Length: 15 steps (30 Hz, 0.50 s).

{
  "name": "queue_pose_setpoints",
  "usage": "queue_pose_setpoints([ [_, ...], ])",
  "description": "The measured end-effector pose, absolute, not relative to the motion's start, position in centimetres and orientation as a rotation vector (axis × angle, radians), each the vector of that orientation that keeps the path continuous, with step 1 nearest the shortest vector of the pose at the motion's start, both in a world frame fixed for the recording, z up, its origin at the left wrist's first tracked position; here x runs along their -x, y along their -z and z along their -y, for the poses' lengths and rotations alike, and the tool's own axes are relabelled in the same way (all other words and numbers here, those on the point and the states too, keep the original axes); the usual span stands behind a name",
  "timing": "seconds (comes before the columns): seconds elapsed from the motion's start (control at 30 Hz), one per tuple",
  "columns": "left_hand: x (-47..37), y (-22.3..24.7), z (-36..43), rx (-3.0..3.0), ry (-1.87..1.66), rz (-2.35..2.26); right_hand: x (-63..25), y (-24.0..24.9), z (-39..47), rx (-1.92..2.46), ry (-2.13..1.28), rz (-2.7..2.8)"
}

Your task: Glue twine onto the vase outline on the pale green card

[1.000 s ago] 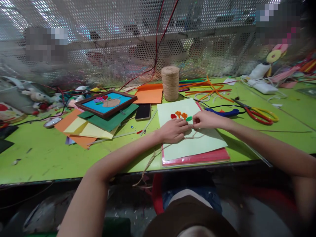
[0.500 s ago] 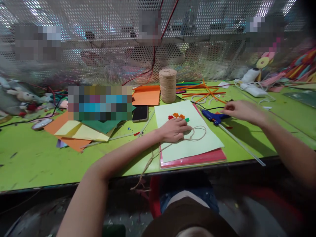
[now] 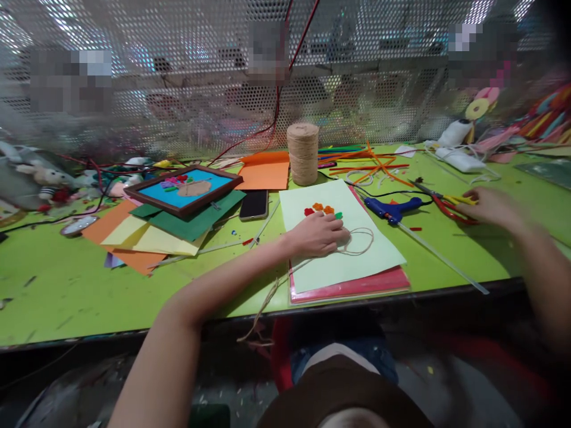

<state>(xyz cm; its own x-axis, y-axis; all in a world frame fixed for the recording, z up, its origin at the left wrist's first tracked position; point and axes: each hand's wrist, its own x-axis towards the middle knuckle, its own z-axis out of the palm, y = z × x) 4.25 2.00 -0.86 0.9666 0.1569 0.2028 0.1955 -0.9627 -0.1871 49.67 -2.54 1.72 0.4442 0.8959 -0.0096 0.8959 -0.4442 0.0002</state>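
Note:
My left hand (image 3: 319,233) lies flat, palm down, on a pale green paper (image 3: 352,261), its fingers stretched over a loop of brown twine (image 3: 363,252). Small red and orange flower shapes (image 3: 323,208) and a green piece (image 3: 338,216) show just beyond the fingertips. Over on the right, my right hand (image 3: 488,208) is at the yellow and red handles of a tool (image 3: 455,208); motion blurs it, and whether the fingers grip the handles cannot be told. A blue glue gun (image 3: 395,208) with a clear glue stick lies between the paper and that tool.
A twine spool (image 3: 303,154) stands behind the paper. To the left are a phone (image 3: 254,204), a framed picture (image 3: 182,189) and stacked coloured sheets (image 3: 134,238). Pipe cleaners (image 3: 370,163) lie at the back, with a white device (image 3: 461,160) and cords farther right.
My right hand has moved right, from the glue gun's handle to the yellow and red handles. My left hand has stayed on the paper.

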Motion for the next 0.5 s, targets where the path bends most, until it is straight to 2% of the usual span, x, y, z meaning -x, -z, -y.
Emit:
queue_pose_setpoints([
  [0.17,-4.1,2.2,-2.6,3.006,0.488,0.397,-50.0,-1.8,2.7,-2.662,0.236,-1.578],
  [0.33,-3.8,2.7,-3.0,3.112,0.769,0.708,-50.2,-2.1,1.8,-2.61,0.28,-1.535],
  [0.5,-3.6,3.1,-3.4,3.18,1.044,0.81,-50.3,-2.3,2.7,-2.793,0.262,-1.491],
])
